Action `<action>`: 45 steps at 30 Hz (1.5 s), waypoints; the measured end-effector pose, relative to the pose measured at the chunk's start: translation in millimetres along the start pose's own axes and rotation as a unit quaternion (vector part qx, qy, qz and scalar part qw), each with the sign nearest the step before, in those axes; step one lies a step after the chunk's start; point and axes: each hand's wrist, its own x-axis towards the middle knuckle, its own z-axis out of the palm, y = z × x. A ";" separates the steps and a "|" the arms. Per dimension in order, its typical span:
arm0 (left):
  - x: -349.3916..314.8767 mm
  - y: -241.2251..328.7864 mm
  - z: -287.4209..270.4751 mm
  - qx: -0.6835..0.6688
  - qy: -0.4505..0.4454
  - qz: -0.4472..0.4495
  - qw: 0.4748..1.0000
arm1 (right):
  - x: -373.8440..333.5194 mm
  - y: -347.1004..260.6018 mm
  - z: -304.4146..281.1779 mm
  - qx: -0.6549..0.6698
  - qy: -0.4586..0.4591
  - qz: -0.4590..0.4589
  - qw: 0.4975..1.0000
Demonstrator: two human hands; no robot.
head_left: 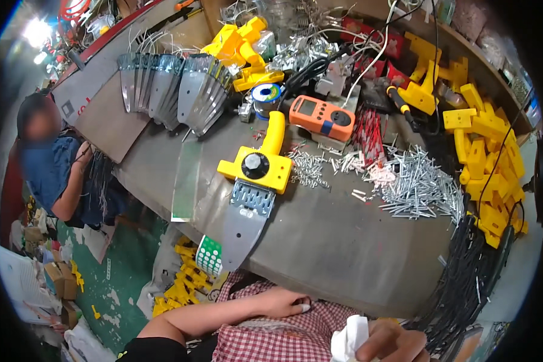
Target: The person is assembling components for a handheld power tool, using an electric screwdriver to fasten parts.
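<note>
My right hand, at the lower edge, is closed around a folded white piece that looks like tissue or cloth. My left hand rests by my lap below the table edge, its fingers curled. A small white bit shows at its fingertips; I cannot tell what it is. Neither hand touches the yellow-handled heating tool on the table before me. That tool has a black dial with a grey knob, a slotted metal neck, and a flat grey blade reaching past the front edge.
Loose screws lie right of the orange meter. Yellow housings and black cables crowd the right side. Grey blades and a solder spool stand behind. A green-dotted sticker strip hangs in front. Another person sits left.
</note>
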 end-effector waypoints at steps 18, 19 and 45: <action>-1.3 -0.9 -9.5 0.024 -0.033 0.002 0.999 | -9.1 -42.1 40.4 -0.239 0.314 0.070 0.916; -6.0 -0.7 -9.6 0.006 -0.073 -0.049 0.996 | -12.7 -55.0 40.6 -0.331 0.274 0.216 0.877; -16.9 -7.4 -5.7 -0.047 -0.039 -0.034 0.998 | 2.3 -33.5 24.1 -0.130 0.211 0.245 0.937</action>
